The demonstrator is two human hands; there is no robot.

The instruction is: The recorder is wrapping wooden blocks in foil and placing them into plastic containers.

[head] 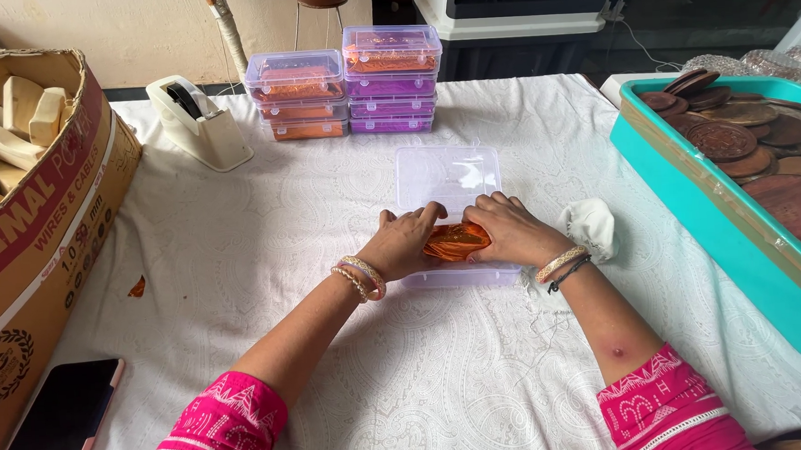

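Note:
A clear plastic box with a purple tint lies open in the middle of the white cloth, its lid folded back flat. My left hand and my right hand both press down on a shiny orange wrapped bundle sitting in the box's base. The fingers of both hands curl over the bundle's far edge. Much of the bundle and the base is hidden under my hands.
Two stacks of closed boxes with orange contents stand at the back. A white tape dispenser sits left of them, a cardboard carton of pale blocks far left, a phone near left, a white cloth ball, and a teal tray of brown discs right.

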